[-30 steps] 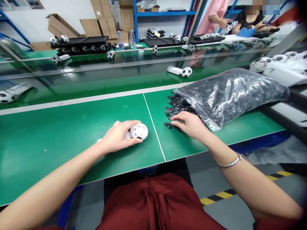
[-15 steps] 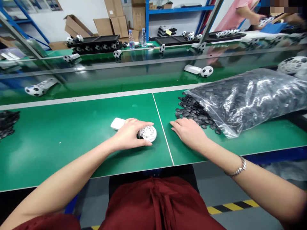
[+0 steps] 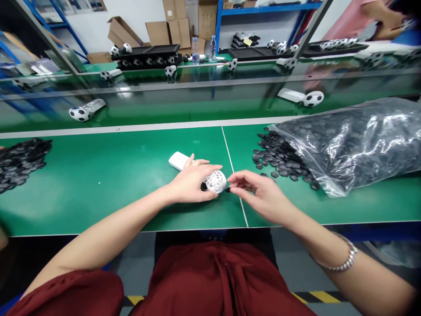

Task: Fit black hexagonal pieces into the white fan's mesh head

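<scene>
My left hand [image 3: 190, 183] is closed around a white ball-shaped fan head [image 3: 215, 181] with a perforated shell; its white handle [image 3: 178, 160] sticks out behind my fingers on the green table [image 3: 115, 175]. My right hand [image 3: 259, 195] pinches a small black piece [image 3: 227, 189] at its fingertips, right against the side of the white ball. Loose black pieces [image 3: 279, 158] lie spilled just beyond my right hand, out of a clear plastic bag [image 3: 355, 140] full of them.
Another heap of black pieces [image 3: 19, 160] lies at the far left. Finished soccer-ball fans [image 3: 82, 112] [image 3: 307, 98] sit on the conveyor behind. Black trays [image 3: 148, 55], water bottles [image 3: 204, 48] and cardboard boxes stand further back. A person in pink [image 3: 355, 19] works at the far right.
My right hand left the black pile with one piece and moved left to the white ball. My left hand tilted the ball up slightly. The view shifted left.
</scene>
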`<state>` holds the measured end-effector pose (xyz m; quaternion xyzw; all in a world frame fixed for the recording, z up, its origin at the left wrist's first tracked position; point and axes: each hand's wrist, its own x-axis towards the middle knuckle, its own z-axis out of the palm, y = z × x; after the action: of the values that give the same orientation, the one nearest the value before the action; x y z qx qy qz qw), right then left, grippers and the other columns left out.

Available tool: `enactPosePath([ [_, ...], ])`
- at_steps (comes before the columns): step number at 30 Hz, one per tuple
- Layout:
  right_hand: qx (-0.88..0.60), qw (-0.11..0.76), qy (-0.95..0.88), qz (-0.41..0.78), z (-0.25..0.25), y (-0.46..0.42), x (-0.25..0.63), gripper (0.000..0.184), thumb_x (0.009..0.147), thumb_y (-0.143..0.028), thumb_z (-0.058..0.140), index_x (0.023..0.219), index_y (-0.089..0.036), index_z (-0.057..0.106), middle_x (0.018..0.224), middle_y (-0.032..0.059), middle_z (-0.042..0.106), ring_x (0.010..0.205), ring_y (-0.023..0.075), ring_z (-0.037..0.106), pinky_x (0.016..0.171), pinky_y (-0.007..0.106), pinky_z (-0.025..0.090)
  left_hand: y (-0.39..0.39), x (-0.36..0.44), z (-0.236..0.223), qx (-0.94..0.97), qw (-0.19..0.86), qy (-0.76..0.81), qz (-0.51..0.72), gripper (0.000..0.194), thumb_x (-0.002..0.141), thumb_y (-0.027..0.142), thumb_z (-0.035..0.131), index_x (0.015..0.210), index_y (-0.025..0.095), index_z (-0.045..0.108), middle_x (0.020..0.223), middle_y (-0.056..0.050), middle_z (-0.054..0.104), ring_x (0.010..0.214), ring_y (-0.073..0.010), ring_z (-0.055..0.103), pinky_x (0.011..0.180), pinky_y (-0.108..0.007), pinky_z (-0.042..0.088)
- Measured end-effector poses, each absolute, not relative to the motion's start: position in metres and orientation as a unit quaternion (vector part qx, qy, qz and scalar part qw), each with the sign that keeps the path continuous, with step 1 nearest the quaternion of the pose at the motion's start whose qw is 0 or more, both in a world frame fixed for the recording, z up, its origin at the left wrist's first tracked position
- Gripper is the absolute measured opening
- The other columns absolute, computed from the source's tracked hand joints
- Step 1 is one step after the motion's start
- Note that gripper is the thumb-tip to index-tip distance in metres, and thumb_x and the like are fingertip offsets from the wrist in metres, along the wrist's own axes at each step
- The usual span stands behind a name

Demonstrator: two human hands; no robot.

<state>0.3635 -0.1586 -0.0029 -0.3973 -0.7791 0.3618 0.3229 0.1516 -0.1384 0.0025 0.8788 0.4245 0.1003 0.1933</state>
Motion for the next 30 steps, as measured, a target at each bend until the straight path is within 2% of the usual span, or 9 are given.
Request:
enactPosePath([
  [4,-0.39,0.372,-0.741,0.401,-0.009,-0.171,0.342,0.013,0.082,-0.021,0.054,0.095,-0.02,0.053,0.087,0.0023,0.06,0.079,0.0144,0.057,0.071,0.028,0.048,-0.137,0.15,0.0,0.879,0.193,0.422,0.113,0.063,0.07,0.042,0.062,0.127,0.024,0.042,0.128,-0.006,0.051,0.125,-0.0289,0.036,0.107,-0.059,0.006],
  [10,-0.419,0.399,-0.727,0.371,-0.014,-0.168,0.337,0.01,0.08,-0.02,0.057,0.089,-0.019,0.053,0.083,0.0013,0.06,0.076,0.0138,0.056,0.069,0.027,0.047,-0.137,0.151,0.001,0.874,0.209,0.422,0.121,0.075,0.065,0.061,0.061,0.128,0.024,0.043,0.127,-0.008,0.051,0.125,-0.03,0.036,0.107,-0.059,0.005],
  [15,-0.418,0.395,-0.737,0.355,-0.008,-0.165,0.336,0.011,0.076,-0.016,0.06,0.084,-0.02,0.052,0.078,-0.0006,0.059,0.071,0.0125,0.057,0.067,0.026,0.048,-0.137,0.153,0.001,0.865,0.21,0.437,0.126,0.066,0.068,0.056,0.061,0.124,0.024,0.047,0.122,-0.007,0.055,0.123,-0.0288,0.038,0.107,-0.059,0.006],
  [20,-0.423,0.375,-0.729,0.387,-0.008,-0.166,0.334,0.014,0.074,-0.012,0.061,0.081,-0.019,0.052,0.076,-0.0018,0.059,0.068,0.0111,0.056,0.064,0.024,0.047,-0.135,0.154,0.002,0.867,0.214,0.435,0.115,0.073,0.062,0.057,0.066,0.124,0.023,0.047,0.122,-0.008,0.055,0.122,-0.0302,0.039,0.106,-0.06,0.007],
  [30,-0.439,0.402,-0.687,0.417,-0.013,-0.165,0.337,0.017,0.073,-0.014,0.062,0.08,-0.019,0.048,0.073,-0.0013,0.059,0.065,0.011,0.055,0.064,0.026,0.046,-0.134,0.157,0.001,0.856,0.208,0.454,0.134,0.069,0.061,0.057,0.067,0.119,0.024,0.052,0.115,-0.007,0.059,0.118,-0.0289,0.043,0.106,-0.058,0.01],
])
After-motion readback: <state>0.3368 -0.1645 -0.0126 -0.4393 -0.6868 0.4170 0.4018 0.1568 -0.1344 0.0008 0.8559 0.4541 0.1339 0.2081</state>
